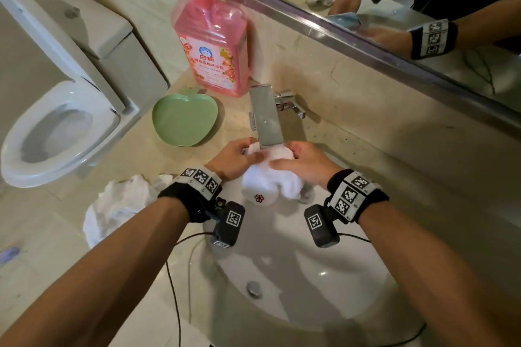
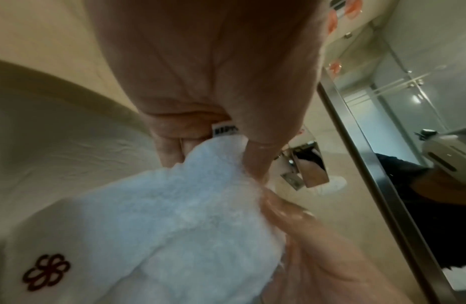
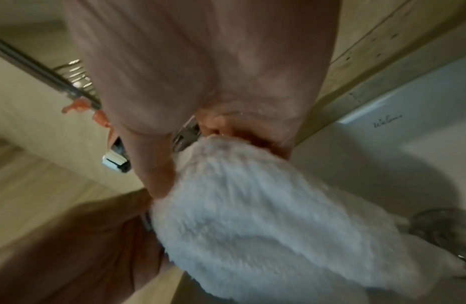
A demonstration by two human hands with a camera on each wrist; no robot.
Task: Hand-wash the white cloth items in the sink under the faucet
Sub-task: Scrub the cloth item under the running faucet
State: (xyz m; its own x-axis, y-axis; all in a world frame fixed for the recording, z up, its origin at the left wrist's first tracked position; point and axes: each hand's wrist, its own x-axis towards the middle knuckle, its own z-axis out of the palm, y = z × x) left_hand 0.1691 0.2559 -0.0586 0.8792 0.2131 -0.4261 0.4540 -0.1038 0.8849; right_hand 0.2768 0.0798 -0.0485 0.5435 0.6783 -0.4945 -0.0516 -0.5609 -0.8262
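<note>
Right now my left hand [image 1: 235, 156] and right hand [image 1: 303, 162] both grip the bunched top of the white towel [image 1: 270, 177], fingers curled round it, right under the faucet [image 1: 266, 118] over the sink [image 1: 310, 290], with the flower-marked end hanging loose below. To wash it well, I judge I should keep the bunch centred beneath the spout, rub the two fistfuls against each other and work new folds through my hands, so no part stays unwashed; I cannot tell whether water runs. Another cloth [image 1: 118, 203] waits crumpled on the bench [image 1: 135, 158] beside the sink, near the soap [image 1: 212, 45].
</note>
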